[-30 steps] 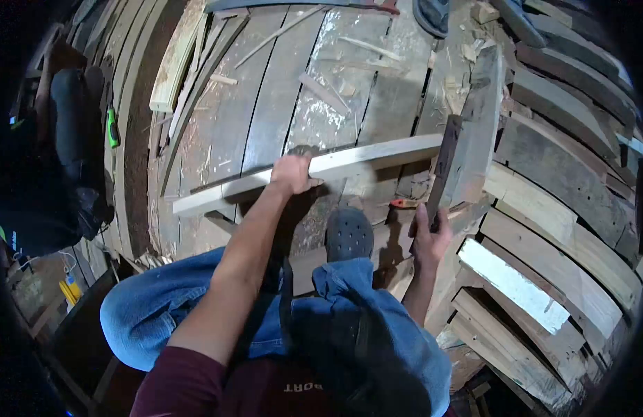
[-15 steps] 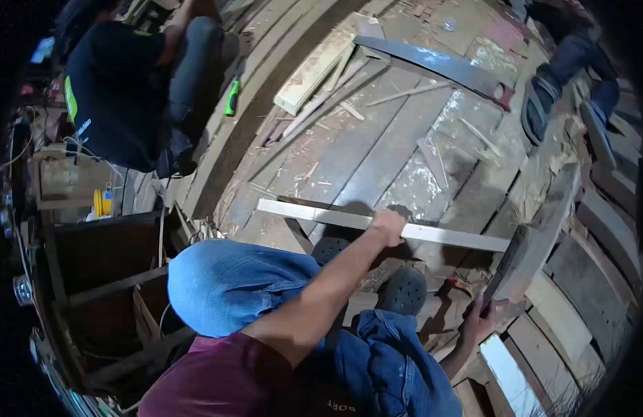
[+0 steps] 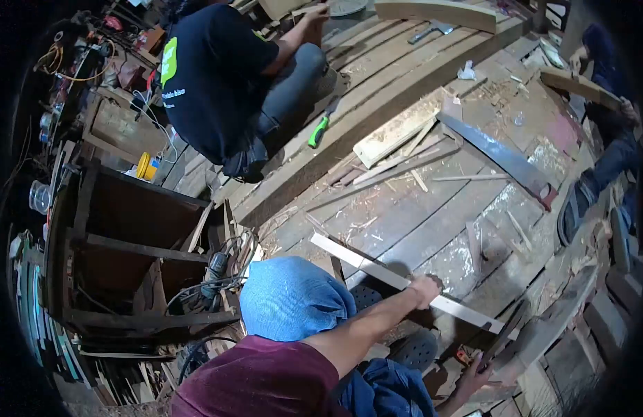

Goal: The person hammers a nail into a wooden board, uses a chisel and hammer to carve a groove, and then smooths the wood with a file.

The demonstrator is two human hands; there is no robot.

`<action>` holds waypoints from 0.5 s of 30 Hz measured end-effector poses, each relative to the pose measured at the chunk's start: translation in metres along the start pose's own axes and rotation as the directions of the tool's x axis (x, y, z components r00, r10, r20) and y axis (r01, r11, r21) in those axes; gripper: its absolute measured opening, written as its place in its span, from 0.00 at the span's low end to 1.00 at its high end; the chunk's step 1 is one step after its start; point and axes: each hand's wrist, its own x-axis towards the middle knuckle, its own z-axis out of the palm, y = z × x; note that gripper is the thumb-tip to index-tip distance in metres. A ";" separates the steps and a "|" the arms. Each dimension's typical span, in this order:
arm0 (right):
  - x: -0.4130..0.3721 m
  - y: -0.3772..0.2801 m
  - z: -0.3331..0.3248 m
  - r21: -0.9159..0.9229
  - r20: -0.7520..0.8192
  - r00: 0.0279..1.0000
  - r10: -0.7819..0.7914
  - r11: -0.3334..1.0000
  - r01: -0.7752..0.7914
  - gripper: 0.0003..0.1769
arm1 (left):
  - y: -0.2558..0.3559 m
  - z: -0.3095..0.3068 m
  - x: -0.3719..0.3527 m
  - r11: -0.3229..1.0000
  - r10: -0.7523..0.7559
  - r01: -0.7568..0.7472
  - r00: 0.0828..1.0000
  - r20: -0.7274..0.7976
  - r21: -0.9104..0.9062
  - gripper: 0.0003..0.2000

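My left hand [image 3: 426, 292] is closed around a long pale wooden strip [image 3: 384, 273], which runs diagonally above the plank floor in front of my feet. At the lower right, my right hand [image 3: 473, 377] has its fingers closed beside the lower end of a dark, flat, narrow piece [image 3: 509, 332]; what it grips is too dark to make out. The strip's right end meets this dark piece, beside a thick curved timber [image 3: 554, 333]. A small orange-red object [image 3: 463, 356] shows just left of my right hand.
A handsaw [image 3: 492, 149] and wood offcuts lie on the planks [image 3: 405, 222]. A co-worker [image 3: 217, 83] sits upper left, near a green-handled tool [image 3: 319, 132]. Another person's hands hold a timber piece [image 3: 579, 85] at upper right. An open wooden frame [image 3: 148, 250] and cables are at left.
The view has turned, so the surroundings sit farther right and lower, and the strip looks more tilted. Both my hands keep their holds. The timber in the other person's hands has come into view.
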 end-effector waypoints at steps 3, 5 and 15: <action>-0.001 0.001 -0.001 0.002 0.015 0.997 -0.079 0.997 0.079 0.22 | 0.004 0.000 -0.007 0.998 0.057 -0.055 0.997 -0.043 0.038 0.11; -0.001 0.005 0.000 -0.157 0.006 0.998 -0.064 0.985 0.064 0.22 | 0.010 -0.007 -0.008 0.996 0.049 -0.044 0.997 -0.055 0.075 0.10; 0.007 0.013 0.026 -0.087 0.058 0.995 -0.078 0.993 0.083 0.21 | 0.015 0.023 0.025 0.998 0.035 -0.025 0.983 -0.181 0.058 0.08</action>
